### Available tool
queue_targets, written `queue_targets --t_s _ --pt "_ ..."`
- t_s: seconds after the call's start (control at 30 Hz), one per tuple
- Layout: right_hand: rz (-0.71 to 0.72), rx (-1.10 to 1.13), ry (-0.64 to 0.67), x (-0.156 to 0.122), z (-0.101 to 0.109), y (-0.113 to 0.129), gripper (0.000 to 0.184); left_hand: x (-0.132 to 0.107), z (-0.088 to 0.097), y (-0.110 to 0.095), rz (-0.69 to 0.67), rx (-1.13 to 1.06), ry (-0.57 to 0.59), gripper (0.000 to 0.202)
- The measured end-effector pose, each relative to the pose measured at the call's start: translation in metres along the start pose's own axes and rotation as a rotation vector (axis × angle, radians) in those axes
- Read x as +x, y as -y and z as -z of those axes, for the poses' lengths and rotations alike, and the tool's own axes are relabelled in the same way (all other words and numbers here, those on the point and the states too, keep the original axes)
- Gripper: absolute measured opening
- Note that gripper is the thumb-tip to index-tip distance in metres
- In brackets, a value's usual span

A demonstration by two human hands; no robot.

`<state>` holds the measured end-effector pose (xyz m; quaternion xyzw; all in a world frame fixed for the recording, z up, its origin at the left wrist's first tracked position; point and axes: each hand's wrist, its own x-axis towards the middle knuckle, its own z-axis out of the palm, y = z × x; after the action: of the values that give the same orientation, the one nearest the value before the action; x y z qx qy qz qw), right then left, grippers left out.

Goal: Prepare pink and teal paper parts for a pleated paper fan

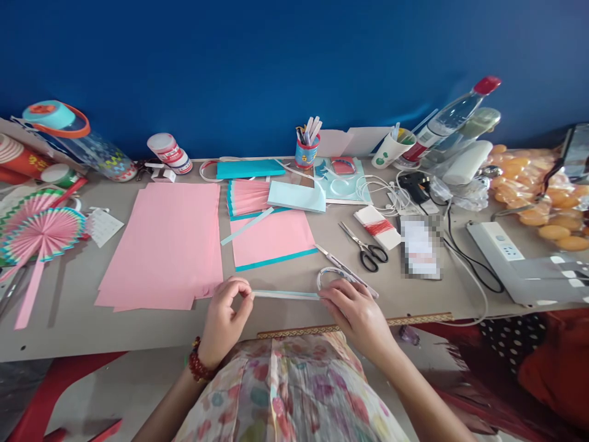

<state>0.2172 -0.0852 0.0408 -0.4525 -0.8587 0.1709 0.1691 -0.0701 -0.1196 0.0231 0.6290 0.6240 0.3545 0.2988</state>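
Observation:
A narrow pale blue and white paper strip (pixel 286 295) is stretched level near the table's front edge. My left hand (pixel 230 313) pinches its left end between thumb and fingertips, and my right hand (pixel 356 313) has closed on the right end. Just behind my right fingers lies a white ring that looks like a tape roll (pixel 322 276), partly hidden by the hand. A slim craft knife (pixel 343 267) lies slantwise behind that hand. Beyond the strip is a pink sheet with blue edges (pixel 271 238), with a loose pale blue strip (pixel 246 226) across its upper left.
Large pink sheets (pixel 161 245) lie on the left, near a finished-looking pleated fan (pixel 43 233). Black-handled scissors (pixel 368 252), red thread on a card (pixel 378 227) and cables lie right. A pen cup (pixel 307 153) and a tilted bottle (pixel 448 120) stand along the blue wall.

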Motion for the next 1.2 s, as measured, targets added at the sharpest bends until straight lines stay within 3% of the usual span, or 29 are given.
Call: queue_targets --t_s 0.4,1.2 --pt "-0.009 -0.088 -0.005 0.006 -0.002 0.007 0.025 -0.009 -0.005 0.009 -0.058 0.28 -0.039 0.009" --pt "-0.107 -0.231 0.061 0.012 -0.013 0.013 0.026 -0.006 -0.014 0.009 -0.02 0.419 -0.06 0.009"
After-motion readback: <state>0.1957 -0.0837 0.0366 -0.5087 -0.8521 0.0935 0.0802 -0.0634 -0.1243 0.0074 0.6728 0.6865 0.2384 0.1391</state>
